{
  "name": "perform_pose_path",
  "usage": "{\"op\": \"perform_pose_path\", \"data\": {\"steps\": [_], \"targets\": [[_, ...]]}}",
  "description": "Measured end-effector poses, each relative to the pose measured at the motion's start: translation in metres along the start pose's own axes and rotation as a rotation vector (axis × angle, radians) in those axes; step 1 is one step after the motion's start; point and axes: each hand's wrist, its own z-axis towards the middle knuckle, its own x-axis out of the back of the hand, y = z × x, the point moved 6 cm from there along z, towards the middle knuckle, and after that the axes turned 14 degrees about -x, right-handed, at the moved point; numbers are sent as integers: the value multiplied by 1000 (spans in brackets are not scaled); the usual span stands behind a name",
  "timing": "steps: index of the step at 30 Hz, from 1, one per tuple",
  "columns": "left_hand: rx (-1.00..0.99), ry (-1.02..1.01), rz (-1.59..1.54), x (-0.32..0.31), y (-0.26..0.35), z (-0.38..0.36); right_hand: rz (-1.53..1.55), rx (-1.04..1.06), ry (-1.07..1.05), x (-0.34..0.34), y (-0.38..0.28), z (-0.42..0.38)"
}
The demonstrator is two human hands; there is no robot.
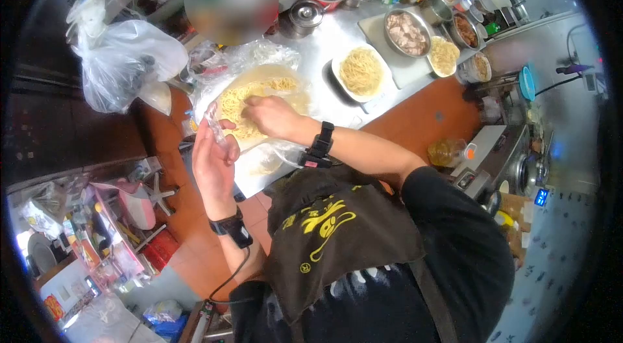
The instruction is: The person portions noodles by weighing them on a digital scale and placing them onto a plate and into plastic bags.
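Observation:
A clear plastic bag lies opened on the steel counter, with yellow noodles inside it. My left hand grips the bag's gathered near-left edge between thumb and fingers. Inside the bag's mouth, my right hand has its fingers curled down into the noodles; the fingertips are hidden there. To the right of the bag stands a white tray heaped with pale noodles. Both wrists wear black straps.
Beyond the tray, a metal bowl of pale meat pieces and a white dish of noodles sit on a white board. A lidded pot stands behind. At left hangs a full plastic bag. An oil jug is at right.

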Motion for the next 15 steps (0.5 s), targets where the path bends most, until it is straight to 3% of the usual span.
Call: {"op": "perform_pose_path", "data": {"steps": [3,9,15], "targets": [[4,8,-48,2,0,2,71,105,39,42,-26,3],[-33,85,-10,8,0,5,101,124,-69,106,-52,19],[-85,105,-33,16,1,6,213,24,-185,163,-70,29]]}}
